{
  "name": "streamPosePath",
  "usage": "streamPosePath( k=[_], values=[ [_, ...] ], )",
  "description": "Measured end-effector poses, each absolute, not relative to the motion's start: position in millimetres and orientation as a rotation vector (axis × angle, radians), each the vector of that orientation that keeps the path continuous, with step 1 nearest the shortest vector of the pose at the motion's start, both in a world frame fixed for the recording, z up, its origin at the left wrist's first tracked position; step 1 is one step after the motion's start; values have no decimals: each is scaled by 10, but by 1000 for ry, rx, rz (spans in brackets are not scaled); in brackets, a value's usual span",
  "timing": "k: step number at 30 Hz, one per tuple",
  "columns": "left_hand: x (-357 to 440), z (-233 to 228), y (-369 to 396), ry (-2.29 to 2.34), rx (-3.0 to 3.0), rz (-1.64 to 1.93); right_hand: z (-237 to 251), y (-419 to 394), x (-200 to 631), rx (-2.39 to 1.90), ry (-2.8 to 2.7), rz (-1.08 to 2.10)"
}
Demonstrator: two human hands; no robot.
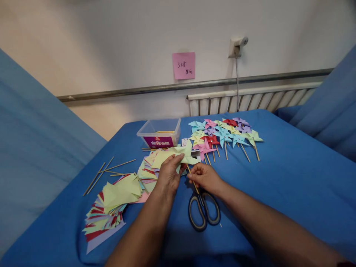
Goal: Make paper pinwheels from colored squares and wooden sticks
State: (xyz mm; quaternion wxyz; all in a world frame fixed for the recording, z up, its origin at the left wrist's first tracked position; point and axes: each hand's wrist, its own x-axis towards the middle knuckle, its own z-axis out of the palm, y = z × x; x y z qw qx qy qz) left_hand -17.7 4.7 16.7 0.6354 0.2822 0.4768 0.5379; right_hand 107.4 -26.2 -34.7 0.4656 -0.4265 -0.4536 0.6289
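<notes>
A pale green paper pinwheel (187, 152) is pinched between the thumb and fingers of my left hand (171, 172). My right hand (205, 177) grips a thin wooden stick (192, 178) that slants down from the pinwheel's back. How stick and paper join is hidden by my fingers. Black-handled scissors (203, 211) lie just below my right hand, blades pointing away and partly covered. To the left of my hands fan out stacks of coloured paper pieces (122, 194), one heap partly behind my left hand.
Several finished pinwheels (222, 135) lie at the back right. A clear plastic box (160, 128) with a purple label holds a few sticks. Loose sticks (104, 172) rest at left on the blue cloth (292, 196). Blue curtains (36, 129) hang at both sides; a radiator (250, 98) is behind.
</notes>
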Motion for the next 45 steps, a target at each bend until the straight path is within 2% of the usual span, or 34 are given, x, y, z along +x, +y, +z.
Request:
streamPosePath(
  k=[14, 19, 30, 45],
  values=[
    [-137, 190, 44, 1058, 714, 1191, -411, -242, 1116, -1182, -1198, 1265],
    [-97, 178, -7, 922, 758, 1014, -405, -235, 1311, -1209, -1156, 1150],
    [-111, 118, 46, 1042, 780, 1012, -575, 86, 2091, -1775, -1136, 760],
    [-118, 65, 69, 1063, 824, 973, -433, 128, 2084, -2143, -1440, 579]
  ],
)
